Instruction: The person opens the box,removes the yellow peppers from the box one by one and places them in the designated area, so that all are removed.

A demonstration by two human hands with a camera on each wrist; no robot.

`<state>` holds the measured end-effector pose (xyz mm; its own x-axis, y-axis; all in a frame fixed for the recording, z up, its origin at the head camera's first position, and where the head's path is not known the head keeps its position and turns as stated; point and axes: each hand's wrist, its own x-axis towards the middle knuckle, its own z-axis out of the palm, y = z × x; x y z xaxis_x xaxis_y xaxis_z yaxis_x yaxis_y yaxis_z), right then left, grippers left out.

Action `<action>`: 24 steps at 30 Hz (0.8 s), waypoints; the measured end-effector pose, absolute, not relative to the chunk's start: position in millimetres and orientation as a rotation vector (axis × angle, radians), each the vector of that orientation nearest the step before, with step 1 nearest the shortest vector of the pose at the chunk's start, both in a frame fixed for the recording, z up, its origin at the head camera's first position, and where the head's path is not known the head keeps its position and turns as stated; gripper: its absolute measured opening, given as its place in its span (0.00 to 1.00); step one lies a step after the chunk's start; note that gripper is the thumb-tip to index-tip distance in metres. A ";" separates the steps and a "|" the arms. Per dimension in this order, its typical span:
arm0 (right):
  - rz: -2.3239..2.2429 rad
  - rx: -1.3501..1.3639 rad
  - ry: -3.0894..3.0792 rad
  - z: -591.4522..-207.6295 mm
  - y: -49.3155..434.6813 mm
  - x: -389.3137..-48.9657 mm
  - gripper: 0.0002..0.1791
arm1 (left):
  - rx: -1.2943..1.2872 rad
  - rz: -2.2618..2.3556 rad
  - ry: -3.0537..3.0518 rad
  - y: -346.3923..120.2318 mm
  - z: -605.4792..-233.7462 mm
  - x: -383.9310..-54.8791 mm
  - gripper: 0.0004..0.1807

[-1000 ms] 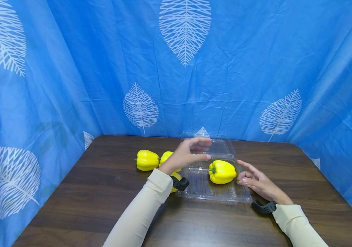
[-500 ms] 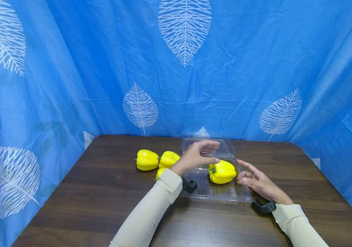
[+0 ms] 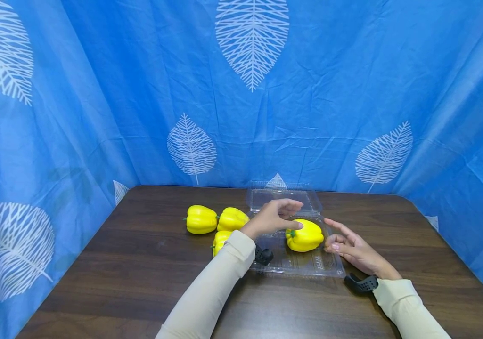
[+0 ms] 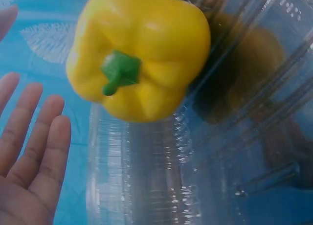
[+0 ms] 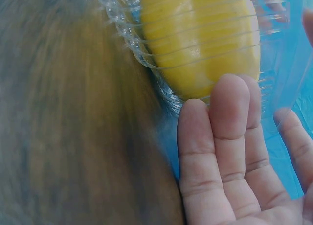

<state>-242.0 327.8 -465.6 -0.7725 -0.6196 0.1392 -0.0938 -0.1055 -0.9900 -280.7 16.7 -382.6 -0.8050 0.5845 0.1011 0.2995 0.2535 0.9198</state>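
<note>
A yellow bell pepper (image 3: 307, 238) with a green stem lies on its side in an open clear plastic clamshell container (image 3: 292, 267). My left hand (image 3: 272, 218) hovers over the container at the pepper's stem end, thumb and fingers spread. In the left wrist view its fingers (image 4: 43, 151) look straight and apart from the bell pepper (image 4: 151, 49). At the container's right wall stands my right hand (image 3: 357, 252), its fingers loosely bent. Seen from the right wrist, the fingertips (image 5: 230, 102) are against the clear wall, the pepper (image 5: 195, 44) behind it.
Left of the container, more yellow bell peppers (image 3: 201, 220) (image 3: 231, 219) (image 3: 220, 240) lie on the dark wooden table (image 3: 131, 263); the nearest is partly covered by the left sleeve. The container's lid (image 3: 305, 201) leans back toward the blue leaf-print curtain (image 3: 309, 94).
My left hand has moved right, away from the loose peppers and closer to the pepper in the container. The right hand stays at the container's wall.
</note>
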 end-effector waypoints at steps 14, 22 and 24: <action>-1.916 -0.737 1.842 -464.2 327.2 -241.5 0.34 | 0.799 1.439 2.306 25.1 -395.3 -286.8 0.37; -1.904 -0.704 1.896 -463.0 325.4 -240.3 0.33 | 0.802 1.264 2.385 28.0 -399.2 -286.3 0.42; -1.904 -0.705 1.898 -463.0 325.7 -240.1 0.33 | 0.810 1.230 2.397 28.9 -400.0 -286.5 0.43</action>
<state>-240.1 325.7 -463.0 -0.8104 -0.5782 0.0944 -0.0926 -0.0328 -0.9952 -286.5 28.9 -400.0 -0.7850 0.6187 -0.0298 0.3367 0.4667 0.8178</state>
